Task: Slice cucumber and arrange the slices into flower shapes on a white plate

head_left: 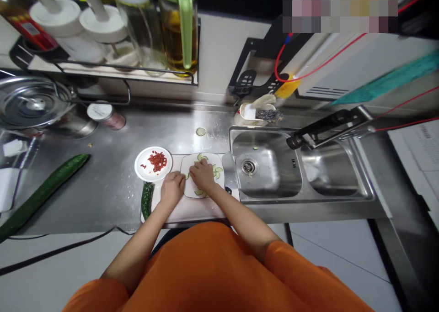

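A white squarish plate [192, 193] with cucumber slices [217, 171] arranged around it lies on a cutting board [174, 215]. My right hand [202, 174] is over the middle of the plate, fingers pressed together; what they hold is hidden. At the plate's left edge rests my left hand [173, 187], its fingers curled together near a small slice, and whether it grips anything is too small to tell. Left of it lies a piece of cucumber [147, 200]. Behind that sits a round white plate [141, 171] with chopped red pieces [158, 161]. A knife blade [231, 167] shows right of the squarish plate.
A double sink [269, 166] is on the right, with a black clamp arm [322, 128] above it. A long cucumber [44, 193], a lidded pot [73, 122] and a jar [111, 117] stand or lie left. Bottles fill the rack [137, 71]. One slice [200, 131] lies behind the board.
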